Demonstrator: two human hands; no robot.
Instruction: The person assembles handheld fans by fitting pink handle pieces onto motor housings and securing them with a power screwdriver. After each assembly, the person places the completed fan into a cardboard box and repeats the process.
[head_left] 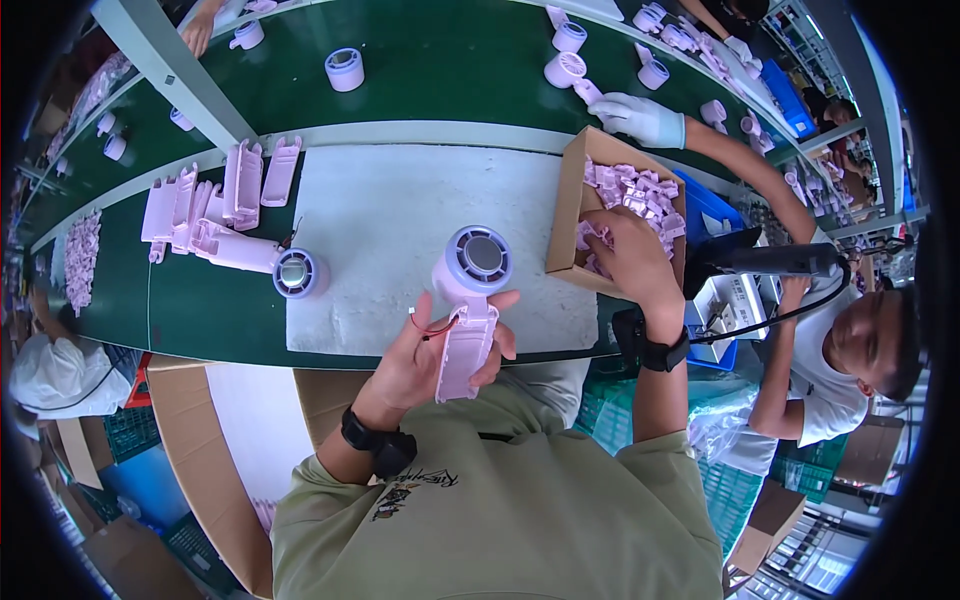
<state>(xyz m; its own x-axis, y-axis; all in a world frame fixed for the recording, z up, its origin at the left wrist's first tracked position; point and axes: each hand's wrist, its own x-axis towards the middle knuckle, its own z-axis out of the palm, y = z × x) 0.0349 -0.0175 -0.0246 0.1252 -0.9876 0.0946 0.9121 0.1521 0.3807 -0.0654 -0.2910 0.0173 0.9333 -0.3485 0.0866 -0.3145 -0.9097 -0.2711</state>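
In my left hand (pixel 410 350) is a lilac handheld fan (pixel 466 350), its round head pointing away from me and its handle shell lying open, with thin red and black wires coming out at the side. My fingers wrap around the handle. My right hand (pixel 632 250) reaches into a cardboard box (pixel 567 215) heaped with small pink plastic parts (pixel 640 195). Its fingertips are down among the parts, pinched, and what they grip is mostly hidden.
A white mat (pixel 400 200) covers the bench before me. Left of it lie several pink handle shells (pixel 243 185) and another fan head (pixel 298 272). Behind runs a green conveyor (pixel 440 60) carrying fan heads. At right, a co-worker's gloved hand (pixel 640 120) touches a fan; a black-handled tool (pixel 770 262) hangs nearby.
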